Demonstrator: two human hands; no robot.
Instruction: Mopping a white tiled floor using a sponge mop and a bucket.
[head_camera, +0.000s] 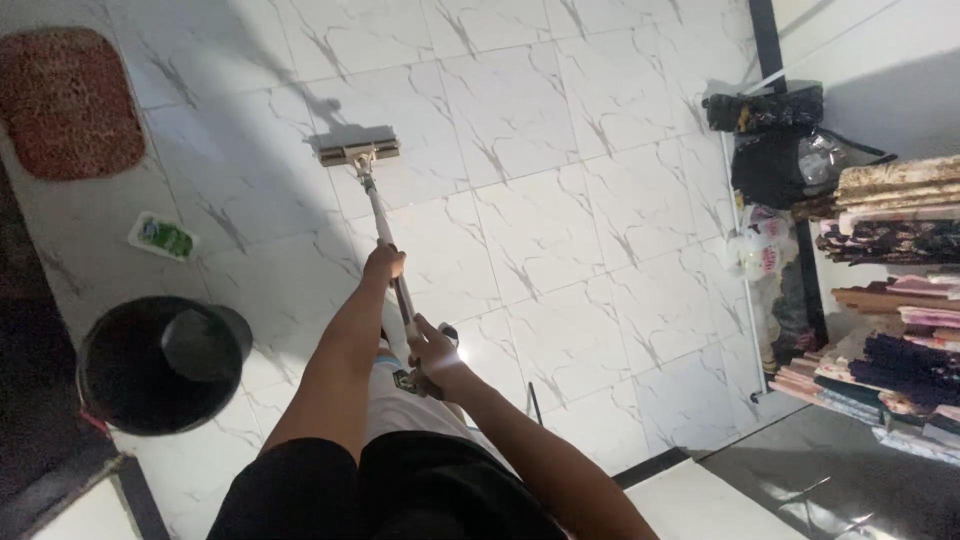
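Note:
A flat mop with a pale metal handle (381, 220) reaches away from me across the white marble-pattern tile floor (560, 230). Its flat head (359, 153) lies on the tiles at the far end. My left hand (383, 265) grips the handle farther along the pole. My right hand (432, 352) is wrapped around the handle nearer my body, by a dark fitting. Both forearms stretch forward over my black clothing at the bottom of the view.
A black bucket (160, 365) stands at the left, a small green-and-white packet (163, 237) beyond it, and a reddish mat (68, 100) at top left. Black bags (775, 140) and stacked folded fabrics (890, 300) line the right side.

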